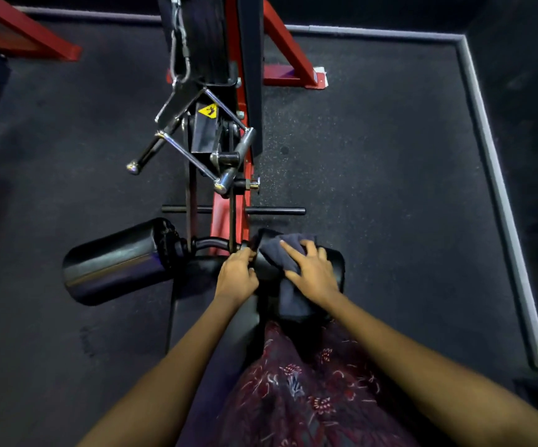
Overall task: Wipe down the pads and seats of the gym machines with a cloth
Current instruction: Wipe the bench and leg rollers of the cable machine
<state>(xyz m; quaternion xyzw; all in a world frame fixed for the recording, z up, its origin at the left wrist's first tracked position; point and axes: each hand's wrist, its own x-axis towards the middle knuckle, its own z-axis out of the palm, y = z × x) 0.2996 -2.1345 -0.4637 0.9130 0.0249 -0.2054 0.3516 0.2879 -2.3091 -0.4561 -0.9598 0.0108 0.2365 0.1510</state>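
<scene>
A dark blue-grey cloth (pixel 280 253) is draped over the right black roller pad (pixel 335 269) of a red-framed gym machine. My right hand (pixel 312 272) lies flat on the cloth with its fingers spread, pressing it onto the pad. My left hand (pixel 237 279) is just left of it, its fingers curled at the pad's inner end near the cloth's edge. The matching left roller pad (pixel 116 262) sticks out bare to the left. The black seat (pixel 209 317) runs toward me beneath both forearms.
A chrome V-shaped cable handle (pixel 196 143) hangs from a carabiner above the red frame (pixel 225 217). A black foot bar (pixel 274 210) crosses the frame. Dark rubber floor surrounds the machine, edged by a grey border (pixel 499 188) at right. Patterned fabric (pixel 309 391) covers my lap.
</scene>
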